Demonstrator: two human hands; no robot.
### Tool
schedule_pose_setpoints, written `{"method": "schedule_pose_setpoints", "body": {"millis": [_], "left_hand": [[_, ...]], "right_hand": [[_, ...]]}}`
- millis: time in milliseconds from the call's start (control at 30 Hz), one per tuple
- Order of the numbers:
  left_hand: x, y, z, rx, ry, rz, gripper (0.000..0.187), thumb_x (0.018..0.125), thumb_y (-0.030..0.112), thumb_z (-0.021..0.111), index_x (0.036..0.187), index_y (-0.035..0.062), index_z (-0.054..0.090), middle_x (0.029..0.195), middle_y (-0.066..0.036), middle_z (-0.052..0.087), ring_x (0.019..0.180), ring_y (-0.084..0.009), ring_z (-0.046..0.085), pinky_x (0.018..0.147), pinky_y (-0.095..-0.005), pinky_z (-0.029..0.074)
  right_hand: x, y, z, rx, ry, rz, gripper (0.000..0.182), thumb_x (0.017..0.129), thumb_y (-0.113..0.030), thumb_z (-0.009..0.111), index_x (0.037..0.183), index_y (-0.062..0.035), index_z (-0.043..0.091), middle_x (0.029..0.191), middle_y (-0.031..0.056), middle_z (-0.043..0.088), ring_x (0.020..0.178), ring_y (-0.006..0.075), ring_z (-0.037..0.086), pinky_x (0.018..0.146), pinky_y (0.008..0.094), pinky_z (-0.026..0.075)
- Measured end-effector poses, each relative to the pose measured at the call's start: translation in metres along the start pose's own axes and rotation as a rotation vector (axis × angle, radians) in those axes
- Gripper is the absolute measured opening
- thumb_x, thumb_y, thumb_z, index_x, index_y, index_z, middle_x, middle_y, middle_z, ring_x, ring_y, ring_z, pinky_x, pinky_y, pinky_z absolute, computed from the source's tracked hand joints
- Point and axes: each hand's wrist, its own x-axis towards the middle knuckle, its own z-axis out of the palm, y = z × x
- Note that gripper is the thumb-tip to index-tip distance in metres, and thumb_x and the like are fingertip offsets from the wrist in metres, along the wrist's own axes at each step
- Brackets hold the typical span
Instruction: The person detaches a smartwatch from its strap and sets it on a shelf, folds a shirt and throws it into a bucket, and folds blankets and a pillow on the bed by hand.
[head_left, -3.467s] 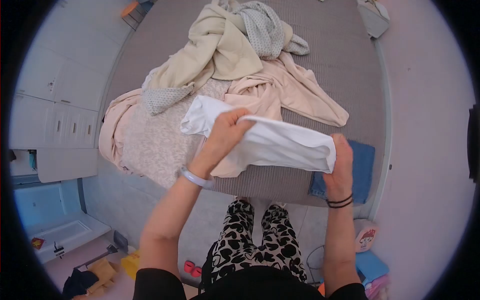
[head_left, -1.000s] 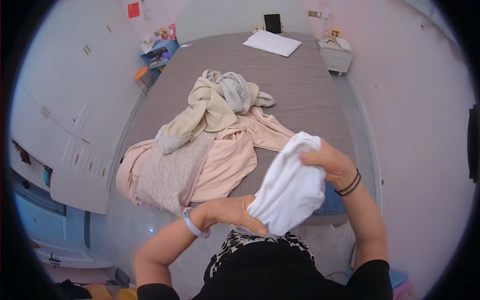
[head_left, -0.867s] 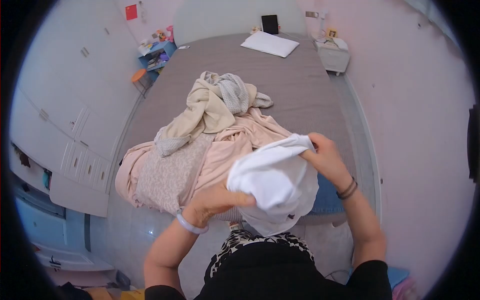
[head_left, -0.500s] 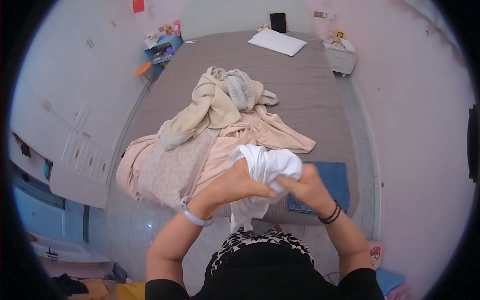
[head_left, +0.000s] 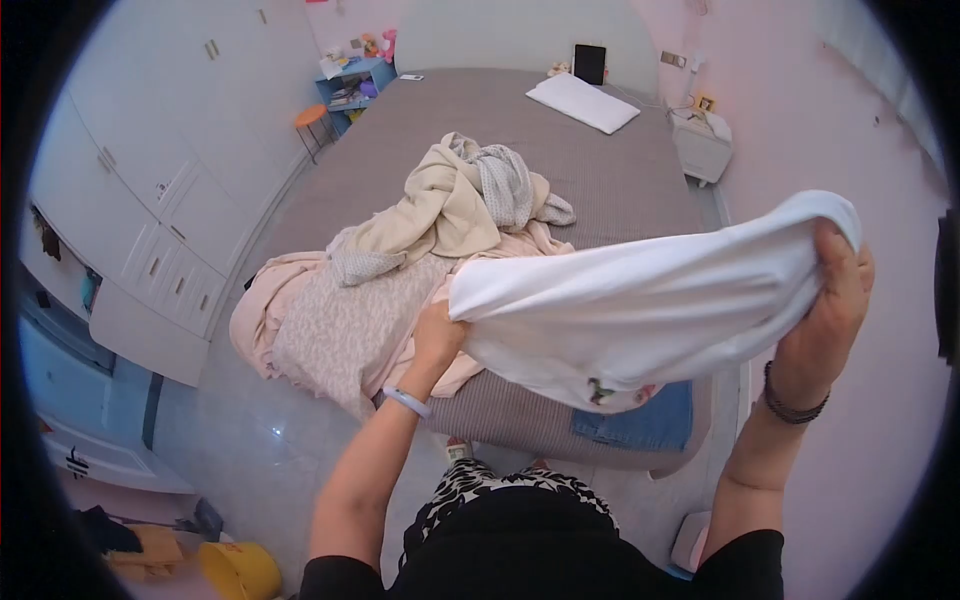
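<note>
A white cloth garment [head_left: 640,300] with a small printed figure near its lower edge is stretched between my two hands above the front of the bed. My left hand [head_left: 440,338] is closed on its left end. On the right, my right hand [head_left: 828,305] grips the other end, raised higher, with part of the fingers behind the fabric. Beneath the garment, folded blue denim [head_left: 640,425] lies at the bed's front right corner, partly covered from view. Beside my left hand is a heap of pink clothing [head_left: 285,290] with a cream garment [head_left: 440,210] on top.
The bed [head_left: 350,150] has a grey ribbed cover. A white pillow [head_left: 583,102] and a dark tablet [head_left: 590,65] are at its head. White wardrobes [head_left: 130,150] line the left side. A yellow bucket [head_left: 240,572] stands on the floor at lower left.
The white garment was bunched between my hands and is now spread wide. My right hand has moved right and up, my left hand slightly left. The view has shifted a little.
</note>
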Motion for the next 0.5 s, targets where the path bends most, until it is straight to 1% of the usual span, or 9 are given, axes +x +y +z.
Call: {"method": "schedule_pose_setpoints", "body": {"millis": [67,100,133,200,267,333,433,467,500], "left_hand": [[-0.002,-0.013,0.009,0.014,-0.098,-0.134,0.032,0.072,0.019,0.061,0.1,0.0031,0.061,0.088,-0.019,0.063,0.081,-0.0327,0.061,0.067,-0.0396,0.047],[-0.002,-0.035,0.032,-0.51,-0.18,-0.213,0.033,0.077,0.019,0.058,0.105,0.0017,0.058,0.097,-0.017,0.062,0.087,-0.03,0.06,0.071,-0.0388,0.047],[-0.003,-0.045,0.045,-1.036,-0.261,-0.283,0.034,0.082,0.02,0.055,0.11,0.0002,0.055,0.105,-0.015,0.06,0.093,-0.0273,0.06,0.074,-0.038,0.048],[-0.014,-0.016,0.033,-1.284,-0.428,-0.372,0.035,0.086,0.021,0.051,0.114,-0.0005,0.051,0.111,-0.013,0.057,0.098,-0.0254,0.057,0.079,-0.0372,0.047],[-0.027,0.02,0.015,-1.523,-0.613,-0.468,0.036,0.091,0.023,0.046,0.118,-0.0013,0.047,0.116,-0.011,0.054,0.103,-0.0235,0.055,0.084,-0.0364,0.047],[-0.035,0.051,-0.005,-1.848,-0.755,-0.503,0.043,0.09,0.026,0.049,0.123,-0.0004,0.042,0.12,-0.015,0.051,0.107,-0.0251,0.052,0.092,-0.0367,0.043],[-0.042,0.106,-0.04,-1.852,-0.832,-0.412,0.048,0.091,0.038,0.041,0.122,0.001,0.042,0.118,-0.013,0.052,0.107,-0.0226,0.052,0.093,-0.0381,0.043],[-0.05,0.12,-0.048,-1.843,-0.841,-0.411,0.048,0.091,0.038,0.041,0.122,0.001,0.042,0.118,-0.013,0.052,0.107,-0.0226,0.052,0.093,-0.0381,0.043],[-0.059,0.132,-0.053,-1.698,-0.765,-0.187,0.049,0.091,0.038,0.042,0.124,0.0015,0.04,0.12,-0.013,0.05,0.109,-0.0232,0.051,0.094,-0.0383,0.041]], "right_hand": [[0.012,0.01,-0.009,-0.357,-0.009,-0.394,0.017,0.083,-0.011,0.057,0.097,-0.002,0.062,0.081,0.0072,0.056,0.084,0.0178,0.053,0.069,0.0263,0.044],[0.018,0.016,-0.014,-0.473,-0.002,-0.527,0.017,0.084,-0.012,0.056,0.097,-0.0014,0.061,0.079,0.0061,0.055,0.081,0.017,0.054,0.068,0.026,0.044],[0.028,0.021,-0.016,-0.058,-0.011,-0.147,0.017,0.084,-0.014,0.057,0.094,-0.0006,0.059,0.079,0.0053,0.055,0.077,0.0156,0.054,0.066,0.0258,0.044],[0.05,0.048,-0.031,0.345,-0.011,0.232,0.018,0.084,-0.016,0.057,0.091,0.0003,0.058,0.079,0.0045,0.054,0.072,0.0142,0.054,0.064,0.0255,0.044],[0.063,0.102,-0.05,-0.138,-0.105,0.336,0.02,0.084,-0.018,0.058,0.082,0.0011,0.055,0.081,0.0044,0.055,0.066,0.0126,0.054,0.062,0.025,0.045],[0.042,0.111,-0.047,-0.244,-0.297,0.291,0.025,0.078,-0.018,0.063,0.091,0.0007,0.054,0.087,0.0072,0.057,0.073,0.016,0.056,0.069,0.0275,0.046],[-0.025,0.089,-0.014,-0.174,-0.711,0.093,0.058,0.064,-0.018,0.073,0.113,-0.0011,0.046,0.097,0.0137,0.057,0.095,0.0257,0.054,0.083,0.0362,0.042],[-0.043,0.067,0.0,-0.097,-0.868,0.082,0.06,0.064,-0.018,0.073,0.114,-0.0003,0.047,0.101,0.0152,0.057,0.1,0.0262,0.053,0.085,0.0373,0.041],[-0.059,0.056,0.015,-0.028,-0.967,0.046,0.057,0.065,-0.018,0.073,0.113,0.0002,0.049,0.101,0.0145,0.058,0.098,0.0251,0.054,0.084,0.0362,0.042]]}}
